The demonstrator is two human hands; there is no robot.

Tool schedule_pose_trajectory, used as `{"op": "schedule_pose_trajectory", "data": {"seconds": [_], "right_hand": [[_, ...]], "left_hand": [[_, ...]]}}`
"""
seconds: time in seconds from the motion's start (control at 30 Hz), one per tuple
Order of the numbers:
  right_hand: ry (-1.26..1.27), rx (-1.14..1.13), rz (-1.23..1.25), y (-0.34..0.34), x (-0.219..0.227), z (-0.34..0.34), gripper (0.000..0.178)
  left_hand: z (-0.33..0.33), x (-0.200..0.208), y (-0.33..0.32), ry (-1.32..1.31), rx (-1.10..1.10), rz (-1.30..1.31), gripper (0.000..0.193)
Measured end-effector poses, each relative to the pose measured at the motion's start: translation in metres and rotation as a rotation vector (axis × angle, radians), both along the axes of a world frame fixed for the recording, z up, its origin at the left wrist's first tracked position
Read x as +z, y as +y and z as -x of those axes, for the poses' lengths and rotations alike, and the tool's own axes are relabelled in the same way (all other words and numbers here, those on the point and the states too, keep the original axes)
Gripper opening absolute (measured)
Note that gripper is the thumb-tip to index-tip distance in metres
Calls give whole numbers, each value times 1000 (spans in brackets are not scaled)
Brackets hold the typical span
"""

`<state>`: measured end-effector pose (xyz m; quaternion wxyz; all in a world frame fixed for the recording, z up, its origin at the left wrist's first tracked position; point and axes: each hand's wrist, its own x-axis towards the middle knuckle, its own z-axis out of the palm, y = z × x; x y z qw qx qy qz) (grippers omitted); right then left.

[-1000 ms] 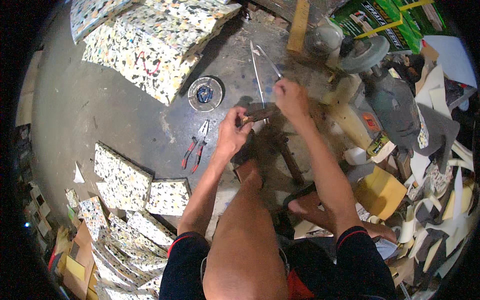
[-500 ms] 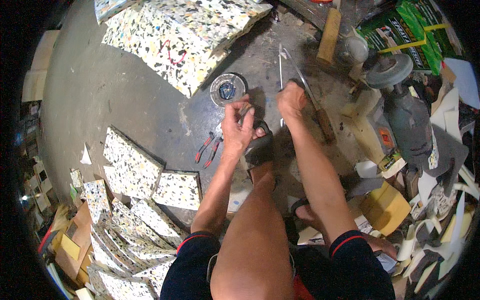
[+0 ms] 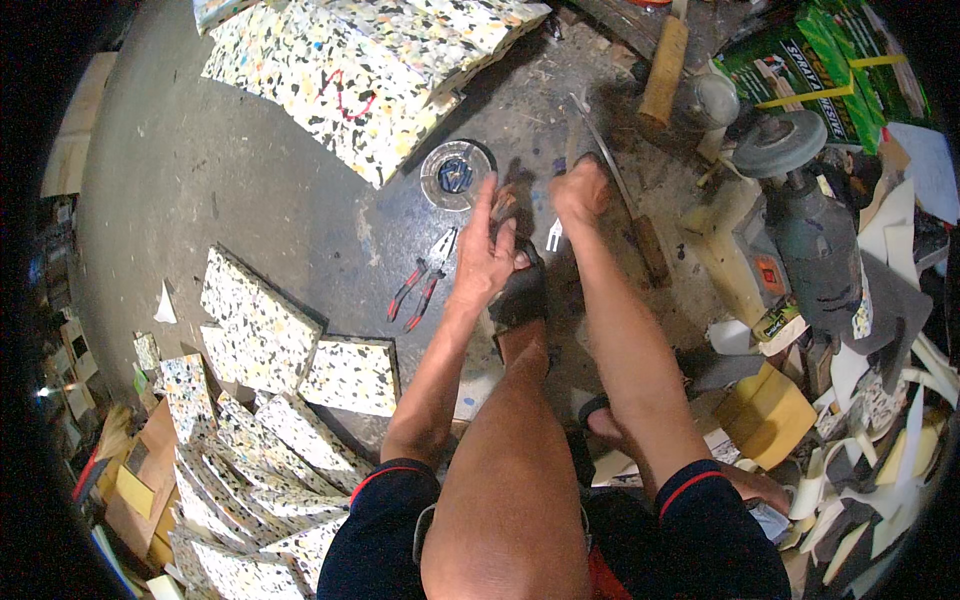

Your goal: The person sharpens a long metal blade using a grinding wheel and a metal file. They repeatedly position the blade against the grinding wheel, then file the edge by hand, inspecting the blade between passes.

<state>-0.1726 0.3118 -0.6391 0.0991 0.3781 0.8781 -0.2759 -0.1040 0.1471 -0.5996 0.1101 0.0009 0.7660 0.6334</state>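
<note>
My right hand [image 3: 580, 190] is closed round a slim metal tool [image 3: 554, 236], whose forked, shiny end sticks out below the fist. My left hand [image 3: 484, 250] is beside my dark-shod foot [image 3: 520, 290], index finger straight, the other fingers curled in; whatever they hold is hidden. Just beyond that fingertip stands a round metal dish [image 3: 440, 182] with small dark-blue pieces in it. Pliers with red and black handles [image 3: 412, 295] lie on the floor left of my left hand. Right of my right fist lies a long, thin curved blade [image 3: 607, 150] with a wooden handle [image 3: 650, 252].
Speckled foam slabs [image 3: 330, 90] lie at the far left, with more foam pieces [image 3: 260, 440] piled near left. On the right are a hammer with a wooden handle [image 3: 662, 75], an angle grinder [image 3: 810, 225], a green box [image 3: 800, 75] and foam offcuts [image 3: 850, 480].
The tool in my right hand has turned, and its forked end now shows below the fist. My left index finger has straightened away from the thumb.
</note>
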Motion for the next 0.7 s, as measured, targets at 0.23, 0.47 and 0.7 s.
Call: {"op": "schedule_pose_trajectory", "data": {"seconds": [0.23, 0.47, 0.7], "right_hand": [[104, -22, 45, 5, 0, -5, 25], [152, 50, 340, 45, -37, -15, 22], [138, -125, 960, 39, 16, -26, 17]], "left_hand": [[2, -3, -4, -51, -24, 2, 58], [12, 20, 9, 70, -3, 116, 55], [17, 32, 9, 245, 62, 255, 55]]}}
